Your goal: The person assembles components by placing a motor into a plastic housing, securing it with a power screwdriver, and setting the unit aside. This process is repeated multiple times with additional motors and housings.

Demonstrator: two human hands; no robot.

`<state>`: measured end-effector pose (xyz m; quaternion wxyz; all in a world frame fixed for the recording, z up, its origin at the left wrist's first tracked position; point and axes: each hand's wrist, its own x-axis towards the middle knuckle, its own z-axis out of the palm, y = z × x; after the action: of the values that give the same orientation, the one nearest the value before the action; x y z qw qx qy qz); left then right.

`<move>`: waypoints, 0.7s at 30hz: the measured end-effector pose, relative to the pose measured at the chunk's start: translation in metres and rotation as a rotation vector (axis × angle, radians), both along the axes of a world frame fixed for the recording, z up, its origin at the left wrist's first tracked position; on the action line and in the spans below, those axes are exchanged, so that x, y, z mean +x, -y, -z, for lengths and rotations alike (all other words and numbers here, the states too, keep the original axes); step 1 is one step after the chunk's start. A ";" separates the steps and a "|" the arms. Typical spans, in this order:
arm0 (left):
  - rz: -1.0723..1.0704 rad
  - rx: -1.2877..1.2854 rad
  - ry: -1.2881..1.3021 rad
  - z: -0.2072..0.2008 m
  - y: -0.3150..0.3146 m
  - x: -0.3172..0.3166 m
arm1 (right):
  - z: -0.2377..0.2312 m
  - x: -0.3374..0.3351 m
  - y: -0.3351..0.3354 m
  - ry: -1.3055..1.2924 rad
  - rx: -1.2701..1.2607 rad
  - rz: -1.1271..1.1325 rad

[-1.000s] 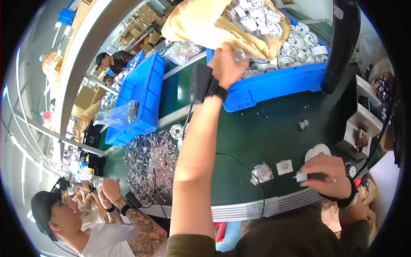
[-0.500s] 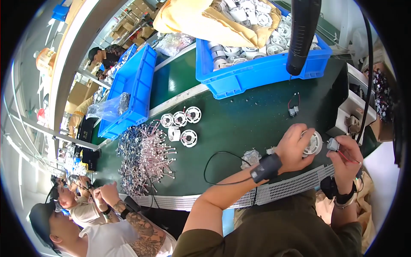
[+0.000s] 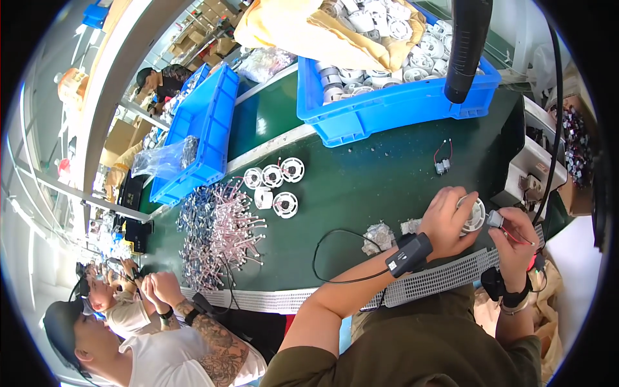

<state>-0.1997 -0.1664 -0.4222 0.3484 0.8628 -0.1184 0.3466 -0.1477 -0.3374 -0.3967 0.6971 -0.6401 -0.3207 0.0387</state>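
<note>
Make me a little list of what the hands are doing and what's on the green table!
left hand: holds a round white plastic wheel
right hand: pinches a small grey motor with red wire right beside the wheel
table: dark green, ribbed white strip along the near edge
finished pieces: four white wheels in a cluster
loose parts: pile of pink-wired bits
bins: blue bin of white wheels; second blue bin to its left
overhead: black hanging tool

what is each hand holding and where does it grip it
The left hand holds a white round wheel-like part by its rim, fingers curled over it. The right hand pinches a small grey motor-like piece with red wires at its body.
</note>
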 end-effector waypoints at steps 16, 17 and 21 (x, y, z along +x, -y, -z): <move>-0.018 -0.097 -0.037 0.001 -0.001 -0.002 | -0.026 0.014 -0.014 0.016 -0.220 -0.004; 0.005 -0.098 -0.079 -0.001 -0.001 -0.002 | -0.024 0.016 -0.012 -0.039 -0.256 -0.037; 0.054 -0.085 -0.171 0.006 -0.004 0.003 | -0.016 0.026 -0.011 -0.038 -0.413 -0.041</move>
<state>-0.1967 -0.1625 -0.4284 0.4027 0.8702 -0.0968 0.2670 -0.1218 -0.3267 -0.3809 0.5560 -0.7621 -0.3054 0.1300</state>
